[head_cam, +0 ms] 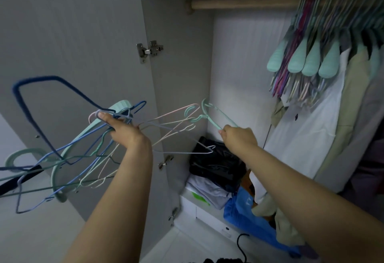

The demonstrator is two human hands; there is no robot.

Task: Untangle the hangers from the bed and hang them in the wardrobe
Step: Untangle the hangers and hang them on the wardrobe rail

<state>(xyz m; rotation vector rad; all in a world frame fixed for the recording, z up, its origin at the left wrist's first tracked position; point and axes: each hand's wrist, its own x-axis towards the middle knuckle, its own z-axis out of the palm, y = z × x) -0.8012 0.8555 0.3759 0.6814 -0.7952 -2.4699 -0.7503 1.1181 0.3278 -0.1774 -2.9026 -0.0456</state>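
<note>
Both hands raised before open wardrobe: left hand (122, 129) grips tangled hangers (68, 148); right hand (239, 138) pinches mint hanger (216, 117), hook snagged in bundle. Light, springy wire; likely best held near hook. Rail (245, 3) above.

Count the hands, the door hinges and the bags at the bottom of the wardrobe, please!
Hands: 2, left hand holding the hanger bundle, right hand holding a mint hanger
Door hinges: 3
Bags: 2, black bag and blue bag
Total: 7
</note>
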